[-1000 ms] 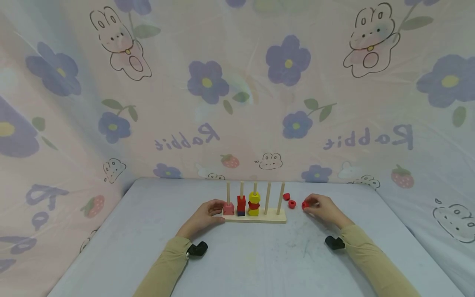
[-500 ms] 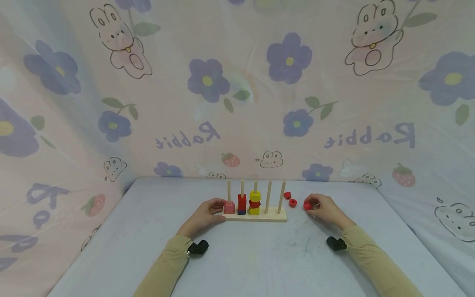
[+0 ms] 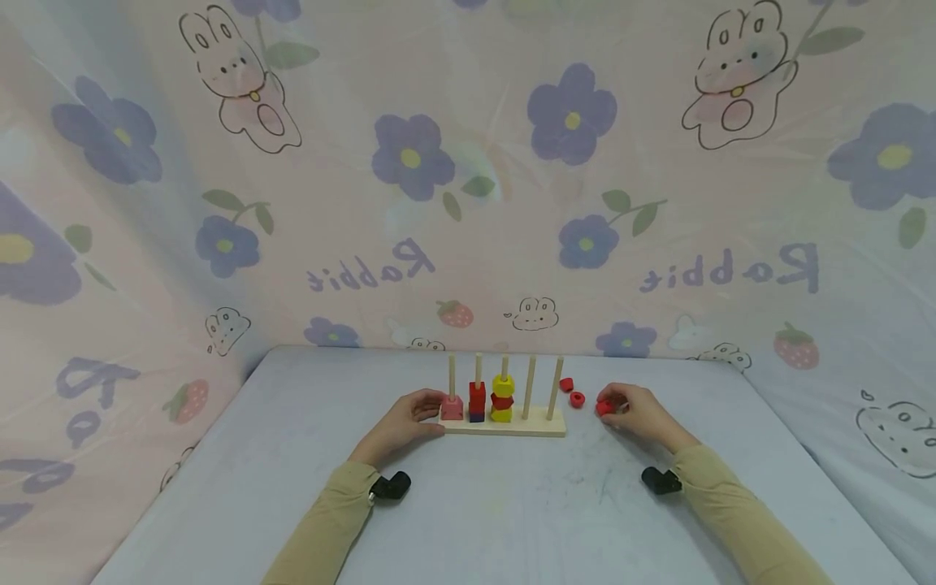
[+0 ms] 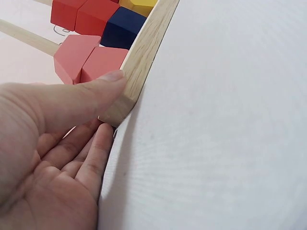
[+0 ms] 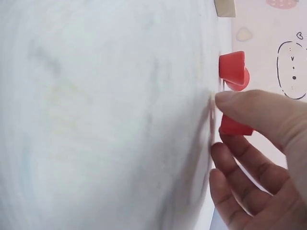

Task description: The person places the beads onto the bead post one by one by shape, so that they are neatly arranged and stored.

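A wooden base [image 3: 544,426] carries five upright pegs. A pink block [image 3: 451,409] sits on the first peg, a red block over a blue one [image 3: 477,402] on the second, and yellow and red pieces [image 3: 501,398] on the third. The last two pegs are bare. My left hand [image 3: 426,416] holds the base's left end; in the left wrist view its thumb [image 4: 96,91] lies along the base's edge [image 4: 144,52] beside the pink block [image 4: 88,60]. My right hand [image 3: 613,409] pinches a red piece [image 3: 603,408] on the table; under its thumb [image 5: 254,108] shows that piece [image 5: 235,127].
Two more red pieces [image 3: 566,384] [image 3: 577,399] lie on the white table [image 3: 512,504] between the base and my right hand, seen stacked together [image 5: 233,69] in the right wrist view. A flower-and-rabbit cloth [image 3: 468,203] walls in the table at the back and sides.
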The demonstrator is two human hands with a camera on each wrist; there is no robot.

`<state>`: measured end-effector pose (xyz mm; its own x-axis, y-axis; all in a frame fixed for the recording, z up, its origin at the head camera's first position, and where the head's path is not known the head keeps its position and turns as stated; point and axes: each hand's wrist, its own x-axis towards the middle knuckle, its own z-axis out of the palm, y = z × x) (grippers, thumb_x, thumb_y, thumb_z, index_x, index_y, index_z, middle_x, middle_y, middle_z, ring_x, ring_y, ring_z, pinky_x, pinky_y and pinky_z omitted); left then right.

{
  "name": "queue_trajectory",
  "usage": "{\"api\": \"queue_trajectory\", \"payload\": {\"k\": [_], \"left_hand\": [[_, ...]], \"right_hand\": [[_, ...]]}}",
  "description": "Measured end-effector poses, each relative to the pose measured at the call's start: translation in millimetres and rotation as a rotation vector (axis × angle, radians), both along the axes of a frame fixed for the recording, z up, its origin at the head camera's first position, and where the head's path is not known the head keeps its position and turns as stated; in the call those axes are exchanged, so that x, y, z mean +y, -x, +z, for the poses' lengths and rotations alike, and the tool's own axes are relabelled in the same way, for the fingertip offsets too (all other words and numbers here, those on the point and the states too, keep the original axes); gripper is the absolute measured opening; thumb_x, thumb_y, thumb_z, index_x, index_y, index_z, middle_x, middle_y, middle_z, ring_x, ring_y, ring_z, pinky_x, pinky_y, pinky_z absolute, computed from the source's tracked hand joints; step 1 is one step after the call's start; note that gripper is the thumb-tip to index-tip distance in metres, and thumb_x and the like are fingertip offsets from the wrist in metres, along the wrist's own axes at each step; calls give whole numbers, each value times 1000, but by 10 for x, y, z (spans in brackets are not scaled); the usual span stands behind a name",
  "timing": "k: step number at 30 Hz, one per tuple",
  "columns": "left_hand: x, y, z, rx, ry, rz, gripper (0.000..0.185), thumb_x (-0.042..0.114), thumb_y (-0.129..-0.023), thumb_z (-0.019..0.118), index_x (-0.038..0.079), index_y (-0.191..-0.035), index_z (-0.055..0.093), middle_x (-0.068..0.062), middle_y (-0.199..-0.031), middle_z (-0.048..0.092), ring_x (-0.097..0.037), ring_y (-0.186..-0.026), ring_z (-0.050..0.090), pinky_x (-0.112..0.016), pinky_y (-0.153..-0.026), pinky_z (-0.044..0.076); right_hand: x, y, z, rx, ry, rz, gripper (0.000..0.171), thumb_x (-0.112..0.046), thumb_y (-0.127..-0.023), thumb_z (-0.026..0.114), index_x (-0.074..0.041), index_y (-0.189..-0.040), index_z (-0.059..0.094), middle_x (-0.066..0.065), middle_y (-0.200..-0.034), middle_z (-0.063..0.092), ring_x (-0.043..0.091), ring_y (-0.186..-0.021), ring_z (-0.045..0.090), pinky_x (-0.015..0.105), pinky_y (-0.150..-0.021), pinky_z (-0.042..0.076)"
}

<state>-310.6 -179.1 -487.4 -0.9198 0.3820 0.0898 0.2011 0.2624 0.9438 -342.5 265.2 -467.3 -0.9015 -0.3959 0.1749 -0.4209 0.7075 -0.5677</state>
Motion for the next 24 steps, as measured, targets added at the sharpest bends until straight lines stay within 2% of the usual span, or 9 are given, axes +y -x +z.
{"api": "queue_trajectory", "payload": {"k": [4, 8, 12, 17, 24], "left_hand": [[-2, 1, 3, -5, -2, -3, 57, -2, -80, 74, -1, -131, 50, -16, -131, 53, -31, -121, 52, -37, -102, 43], [2, -2, 5, -1, 3, -3, 56, -2, -80, 74, -1, -130, 50, -16, -131, 53, -31, -121, 52, -37, -101, 44], [0, 0, 2, -2, 10, -3, 56, -1, -80, 74, 0, -131, 50, -16, -131, 53, -30, -121, 52, -36, -102, 44], [-16, 4, -8, -4, 26, 9, 57, 2, -81, 75, 3, -131, 50, -14, -130, 53, -29, -120, 52, -36, -101, 44], [-1, 1, -3, -14, 6, 0, 58, 1, -80, 75, 1, -132, 49, -15, -131, 52, -30, -121, 52, -36, -101, 44]], "right_hand": [[-13, -13, 26, 18, 13, -6, 23, -7, -82, 74, -5, -103, 66, 1, -93, 65, 18, -83, 61, 32, -72, 54], [-56, -39, 139, 31, 68, -20, 26, -7, -83, 73, -1, -108, 65, 6, -98, 67, 22, -87, 64, 37, -76, 56], [-91, -51, 287, 60, 117, -1, 30, -9, -85, 73, 1, -112, 64, 10, -101, 68, 26, -92, 66, 41, -81, 56], [-154, -33, 499, 119, 167, -5, 33, -14, -87, 71, 1, -116, 62, 12, -104, 67, 28, -93, 66, 39, -81, 56], [-342, -123, 837, 183, 222, -36, 39, -20, -89, 70, -7, -124, 59, 8, -107, 65, 24, -94, 64, 33, -81, 56]]}}
